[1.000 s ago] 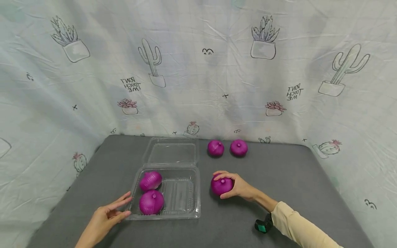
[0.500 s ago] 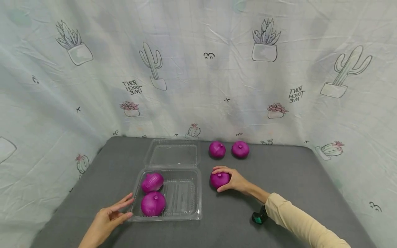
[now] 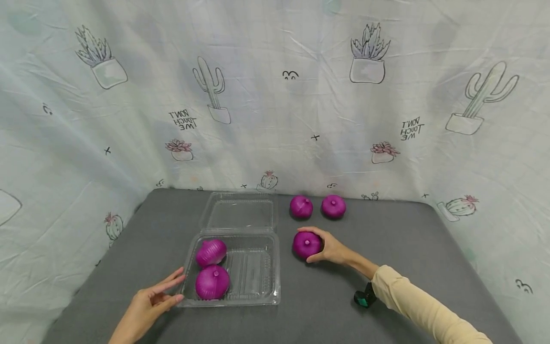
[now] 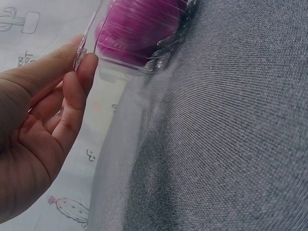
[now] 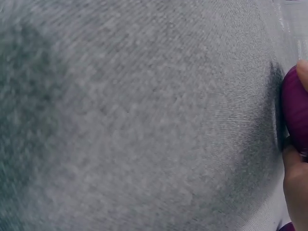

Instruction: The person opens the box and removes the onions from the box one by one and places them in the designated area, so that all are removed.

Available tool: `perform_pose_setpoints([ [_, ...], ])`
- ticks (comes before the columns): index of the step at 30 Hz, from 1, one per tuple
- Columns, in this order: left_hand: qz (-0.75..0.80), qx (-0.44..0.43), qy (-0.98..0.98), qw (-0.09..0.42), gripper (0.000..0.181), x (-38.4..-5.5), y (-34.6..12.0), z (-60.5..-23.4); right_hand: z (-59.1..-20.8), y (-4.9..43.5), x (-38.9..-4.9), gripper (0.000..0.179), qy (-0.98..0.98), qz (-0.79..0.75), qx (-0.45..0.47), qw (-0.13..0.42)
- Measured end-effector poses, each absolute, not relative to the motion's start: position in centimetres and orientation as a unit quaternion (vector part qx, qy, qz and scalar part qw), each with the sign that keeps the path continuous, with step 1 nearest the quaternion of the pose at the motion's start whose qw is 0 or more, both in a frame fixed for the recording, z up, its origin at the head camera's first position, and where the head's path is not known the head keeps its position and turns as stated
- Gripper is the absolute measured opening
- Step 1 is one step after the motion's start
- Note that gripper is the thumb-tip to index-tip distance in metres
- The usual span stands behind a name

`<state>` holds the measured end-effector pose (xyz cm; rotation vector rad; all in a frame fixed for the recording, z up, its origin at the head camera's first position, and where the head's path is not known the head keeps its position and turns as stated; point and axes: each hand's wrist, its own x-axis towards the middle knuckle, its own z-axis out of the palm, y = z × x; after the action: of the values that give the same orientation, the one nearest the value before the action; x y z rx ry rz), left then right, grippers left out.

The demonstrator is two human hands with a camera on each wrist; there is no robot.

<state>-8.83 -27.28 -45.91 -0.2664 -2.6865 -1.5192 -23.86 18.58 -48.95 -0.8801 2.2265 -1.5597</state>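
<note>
Presently, the right hand holds the nearest loose onion with thumb and fingers curved round its sides, to the right of the clear container; I cannot tell if it is lifted. The left hand has its fingers fairly straight, thumb apart, touching the container's left edge. I judge that the smooth, round onion could slip and roll if the grip is loose. The container looks thin and light, so a bump on its right rim, or a strong left push, could make it slide. Its lid, lying open at the far side, might also spring up. As for writing, the curtain carries mirrored words at left and right: "DON'T TOUCH" and a short third word, perhaps "ME". On the onion and container I can read no brand.
</note>
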Motion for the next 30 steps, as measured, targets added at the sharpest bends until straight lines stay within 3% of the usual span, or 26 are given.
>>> perform_pose_setpoints([
  [11, -0.481, -0.075, -0.873, 0.016, 0.042, -8.78, -27.3, -45.83, -48.85, 18.72, -23.93, 0.087, 0.768, -0.547, -0.297, 0.149],
  [19, -0.488, -0.064, -0.87, 0.007, 0.043, -8.93, -27.13, -45.75, -48.5, 19.12, -24.26, 0.079, 0.737, -0.586, -0.296, 0.165],
  [30, -0.487, -0.08, -0.87, 0.013, 0.042, -8.86, -27.35, -45.95, -48.77, 19.1, -24.14, 0.084, 0.739, -0.581, -0.29, 0.18],
])
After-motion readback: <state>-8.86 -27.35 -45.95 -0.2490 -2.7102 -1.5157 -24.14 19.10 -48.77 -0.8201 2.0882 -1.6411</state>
